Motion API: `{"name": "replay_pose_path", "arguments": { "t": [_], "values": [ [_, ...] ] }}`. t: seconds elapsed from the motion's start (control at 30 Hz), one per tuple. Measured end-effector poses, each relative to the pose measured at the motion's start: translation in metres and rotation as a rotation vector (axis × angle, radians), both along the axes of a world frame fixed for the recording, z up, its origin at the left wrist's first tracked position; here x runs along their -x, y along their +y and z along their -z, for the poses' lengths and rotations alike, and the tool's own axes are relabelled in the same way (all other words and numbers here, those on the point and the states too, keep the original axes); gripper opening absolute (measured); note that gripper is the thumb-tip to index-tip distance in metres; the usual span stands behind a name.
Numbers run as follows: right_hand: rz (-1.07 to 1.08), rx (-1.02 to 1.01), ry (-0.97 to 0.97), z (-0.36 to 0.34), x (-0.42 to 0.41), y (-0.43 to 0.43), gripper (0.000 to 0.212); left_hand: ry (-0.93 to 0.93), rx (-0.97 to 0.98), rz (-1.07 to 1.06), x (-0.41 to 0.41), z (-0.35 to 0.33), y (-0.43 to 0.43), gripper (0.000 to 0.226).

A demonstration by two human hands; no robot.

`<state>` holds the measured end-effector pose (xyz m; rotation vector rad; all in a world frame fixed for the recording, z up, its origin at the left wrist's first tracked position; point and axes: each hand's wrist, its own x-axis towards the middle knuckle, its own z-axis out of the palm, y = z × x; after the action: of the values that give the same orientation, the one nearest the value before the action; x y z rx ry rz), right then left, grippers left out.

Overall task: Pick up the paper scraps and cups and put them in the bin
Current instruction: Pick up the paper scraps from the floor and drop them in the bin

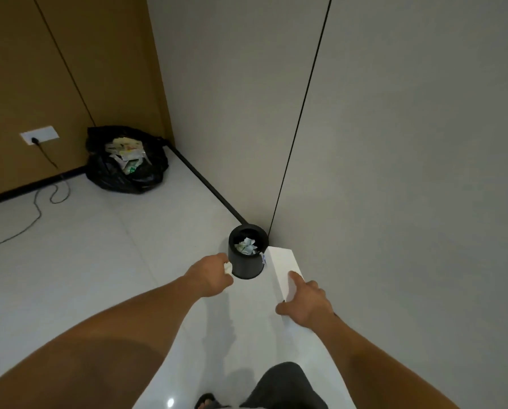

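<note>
White tiled floor (105, 261), grey wall right. Black bin (247, 269) at frame centre, crumpled paper (247, 246) inside. Left hand (210, 277) grips white paper scrap (227, 267) just beside bin's left wall. Right hand (307, 302), index and thumb spread, touches white block (281, 265) right of bin.

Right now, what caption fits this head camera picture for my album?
The left hand holds a paper scrap beside the black bin; the right hand touches a white block.

Forearms (146, 317) bare. Dark grey trouser leg (282, 385) and black open-toed sandal (205, 400), both on near side of bin (244, 268).
</note>
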<state>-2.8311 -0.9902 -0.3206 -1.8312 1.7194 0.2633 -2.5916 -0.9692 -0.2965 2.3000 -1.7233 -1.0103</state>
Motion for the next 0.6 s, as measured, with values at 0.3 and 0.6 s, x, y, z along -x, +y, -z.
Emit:
{"name": "replay_pose_path", "arguments": {
  "t": [0.3,0.6],
  "values": [
    [-0.087,-0.083,0.054,0.056,-0.046,-0.156,0.088,0.03,-0.096,0.051,-0.031,0.05,-0.169,0.044],
    [-0.137,-0.357,0.142,0.172,-0.085,-0.32,0.089,0.063,-0.315,0.002,-0.054,0.188,-0.339,0.045]
  ]
}}
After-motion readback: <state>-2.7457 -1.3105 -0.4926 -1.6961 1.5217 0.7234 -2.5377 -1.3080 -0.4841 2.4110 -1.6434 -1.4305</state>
